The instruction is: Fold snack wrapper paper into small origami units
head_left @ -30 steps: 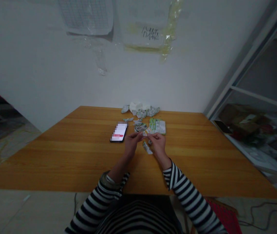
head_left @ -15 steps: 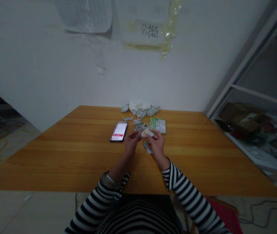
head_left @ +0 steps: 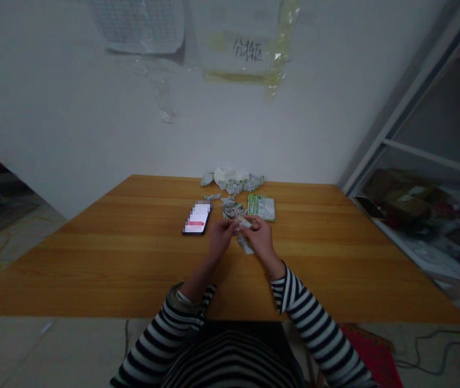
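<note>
My left hand [head_left: 221,234] and my right hand [head_left: 259,234] meet over the middle of the table, fingers pinched on a small pale packet [head_left: 242,221] with coloured print. The left fingers grip its left end, the right fingers its right end. Just below the packet, between my wrists, lies a torn, printed wrapper strip [head_left: 246,246]. Beyond my hands sits a bunch of crumpled green-and-white wrappers [head_left: 233,209]. To the right of these, a flat green-and-white pouch [head_left: 262,207] rests on the table. The packet's contents are too small to make out.
A phone [head_left: 198,218] with a lit screen lies left of my hands on the wooden table [head_left: 141,253]. More crumpled wrappers and white tissue [head_left: 225,177] are piled against the wall. Shelving with cardboard boxes [head_left: 407,194] stands at the right.
The packet has turned between my fingers and now shows a narrower face. My left hand has shifted slightly right and its fingers have closed in more.
</note>
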{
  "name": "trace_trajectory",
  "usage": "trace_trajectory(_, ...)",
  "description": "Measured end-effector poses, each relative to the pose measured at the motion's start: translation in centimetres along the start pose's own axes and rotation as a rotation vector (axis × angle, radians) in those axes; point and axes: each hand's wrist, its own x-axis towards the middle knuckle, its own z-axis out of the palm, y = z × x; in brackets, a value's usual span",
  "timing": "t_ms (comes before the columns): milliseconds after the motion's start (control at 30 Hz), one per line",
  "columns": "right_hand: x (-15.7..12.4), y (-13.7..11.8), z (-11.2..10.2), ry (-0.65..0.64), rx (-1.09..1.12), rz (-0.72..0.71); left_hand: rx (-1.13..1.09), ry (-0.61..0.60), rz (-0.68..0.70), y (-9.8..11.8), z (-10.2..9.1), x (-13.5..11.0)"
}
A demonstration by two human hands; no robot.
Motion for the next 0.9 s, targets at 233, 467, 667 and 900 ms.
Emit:
trace_trajectory(233,0.0,0.8,0.3,-0.027,0.109,0.072,0.045,0.054,0.054,0.2,0.1,-0.1)
trace_trajectory(467,1.0,1.6,-1.5,-0.136,0.022,0.109,0.131,-0.192,0.009,0.6,-1.0,0.6)
trace_trajectory(667,1.1,0.4,-2.1,-0.25,-0.008,0.115,0.226,-0.302,0.012,1.2,-2.0,0.9)
trace_trajectory(900,0.5,-0.9,-1.6,-0.259,0.197,0.228,0.168,-0.224,0.008,1.4,-1.8,0.7)
